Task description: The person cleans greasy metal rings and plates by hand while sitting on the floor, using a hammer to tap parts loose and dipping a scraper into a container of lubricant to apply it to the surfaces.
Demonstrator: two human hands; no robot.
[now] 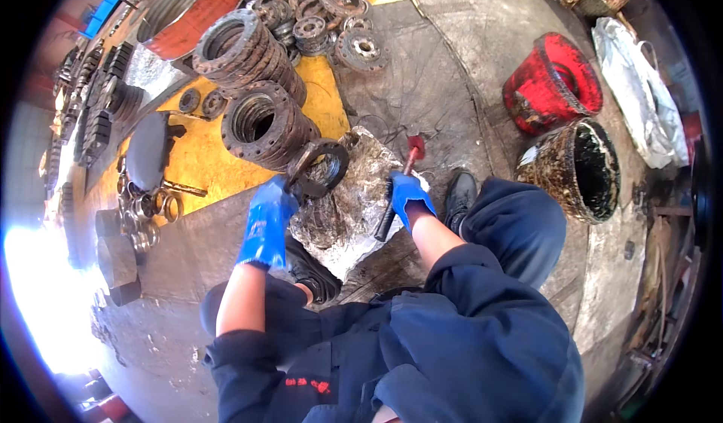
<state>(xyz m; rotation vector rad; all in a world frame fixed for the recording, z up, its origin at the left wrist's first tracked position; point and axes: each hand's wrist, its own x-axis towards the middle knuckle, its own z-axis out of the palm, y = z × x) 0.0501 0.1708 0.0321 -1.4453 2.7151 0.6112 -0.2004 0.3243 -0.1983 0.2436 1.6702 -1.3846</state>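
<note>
My left hand (268, 216), in a blue rubber glove, is closed on the near-left edge of a dark metal ring flange (340, 164). The ring is tilted above a crumpled, grimy silver sheet (355, 223) on the floor between my feet. In a matching blue glove, my right hand (409, 194) grips a paintbrush (410, 164). Its dark handle sticks out below the fist, and its red-coated head points away from me. Just beyond the ring, a leaning stack of rusty flanges (290, 125) rests on the floor.
More flanges (241, 50) and loose rings (343, 3) lie farther off on a yellow floor area (320, 84). To the right are a red-coated bucket (535, 84), a stained dark bucket (553, 163) and a white bag (636, 95). Small rings (143, 208) lie at left.
</note>
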